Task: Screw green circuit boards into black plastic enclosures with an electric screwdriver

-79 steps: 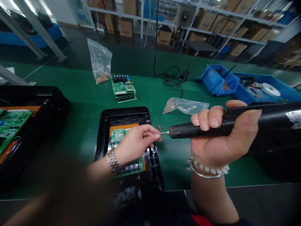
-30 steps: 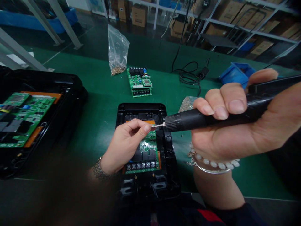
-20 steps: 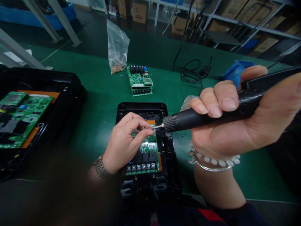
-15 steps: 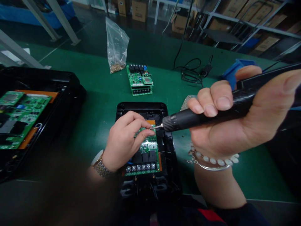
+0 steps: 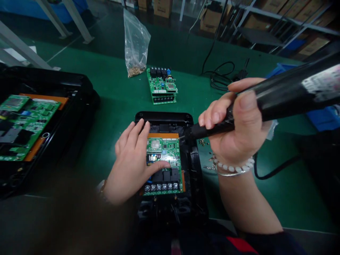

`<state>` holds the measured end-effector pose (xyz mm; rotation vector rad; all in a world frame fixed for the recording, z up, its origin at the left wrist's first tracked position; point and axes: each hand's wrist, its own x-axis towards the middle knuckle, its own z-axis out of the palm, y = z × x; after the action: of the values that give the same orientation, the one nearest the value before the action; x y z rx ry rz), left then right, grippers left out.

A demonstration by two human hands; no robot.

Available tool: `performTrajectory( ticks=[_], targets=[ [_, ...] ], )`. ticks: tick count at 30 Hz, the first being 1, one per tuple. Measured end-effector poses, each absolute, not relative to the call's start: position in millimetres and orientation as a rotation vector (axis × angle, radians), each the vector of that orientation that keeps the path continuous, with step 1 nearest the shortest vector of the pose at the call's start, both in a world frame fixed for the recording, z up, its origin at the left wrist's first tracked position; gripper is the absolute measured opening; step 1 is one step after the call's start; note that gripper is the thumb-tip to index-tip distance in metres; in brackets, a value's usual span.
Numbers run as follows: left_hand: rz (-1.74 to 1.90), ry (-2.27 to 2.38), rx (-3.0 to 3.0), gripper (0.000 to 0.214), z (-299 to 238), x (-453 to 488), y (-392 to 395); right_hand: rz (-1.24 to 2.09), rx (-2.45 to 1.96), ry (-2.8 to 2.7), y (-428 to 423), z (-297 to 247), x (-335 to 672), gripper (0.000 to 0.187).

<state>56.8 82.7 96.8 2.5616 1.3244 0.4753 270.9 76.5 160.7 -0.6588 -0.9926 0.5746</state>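
A black plastic housing (image 5: 196,166) lies in front of me on the green bench, with a green circuit board (image 5: 164,152) on an orange sheet inside it. My left hand (image 5: 131,159) lies flat and open on the board's left side, thumb pressed on the board. My right hand (image 5: 233,127) is closed around a black electric screwdriver (image 5: 281,94). Its bit points down-left and touches the board's upper right corner. Loose screws (image 5: 203,142) lie on the bench just right of the housing.
Another black housing with a green board (image 5: 25,120) sits at the left. A loose stack of green boards (image 5: 162,85) and a clear bag of screws (image 5: 136,42) stand behind. Black cable (image 5: 220,76) and a blue bin (image 5: 322,118) lie to the right. Shelves of boxes fill the background.
My left hand let go of the bit tip and spread flat on the board. The screwdriver tilted downward and its bit came down onto the board's upper right corner.
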Motion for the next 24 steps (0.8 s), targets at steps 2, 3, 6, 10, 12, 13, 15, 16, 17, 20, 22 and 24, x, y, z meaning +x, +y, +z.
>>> performTrajectory(
  ticks=[2, 3, 6, 10, 12, 13, 15, 16, 17, 20, 22, 24],
  targets=[
    [0.426, 1.404, 2.532, 0.109, 90, 49, 76, 0.563, -0.727, -1.018, 82, 151, 271, 0.014],
    [0.412, 1.425, 2.506, 0.108, 86, 46, 73, 0.549, -0.767, -1.033, 84, 147, 271, 0.017],
    [0.379, 1.446, 2.415, 0.104, 77, 41, 68, 0.504, -0.852, -1.075, 89, 137, 271, 0.021],
    [0.375, 1.461, 2.332, 0.100, 72, 42, 67, 0.517, -0.847, -1.069, 92, 132, 271, 0.016],
    [0.386, 1.468, 2.324, 0.099, 72, 43, 67, 0.528, -0.841, -1.053, 92, 131, 271, 0.014],
    [0.391, 1.471, 2.322, 0.098, 72, 44, 67, 0.533, -0.838, -1.047, 93, 131, 270, 0.014],
    [0.399, 1.474, 2.319, 0.096, 73, 44, 66, 0.545, -0.836, -1.040, 93, 131, 270, 0.013],
    [0.399, 1.475, 2.319, 0.095, 73, 44, 66, 0.546, -0.839, -1.037, 93, 131, 270, 0.012],
    [0.401, 1.476, 2.321, 0.094, 74, 43, 66, 0.546, -0.843, -1.037, 94, 130, 270, 0.011],
    [0.407, 1.477, 2.323, 0.091, 74, 43, 65, 0.560, -0.829, -1.044, 95, 128, 270, 0.010],
    [0.412, 1.473, 2.327, 0.089, 74, 43, 66, 0.578, -0.801, -1.053, 94, 127, 269, 0.009],
    [0.422, 1.465, 2.333, 0.088, 74, 43, 66, 0.576, -0.790, -1.069, 93, 127, 267, 0.010]
  ],
)
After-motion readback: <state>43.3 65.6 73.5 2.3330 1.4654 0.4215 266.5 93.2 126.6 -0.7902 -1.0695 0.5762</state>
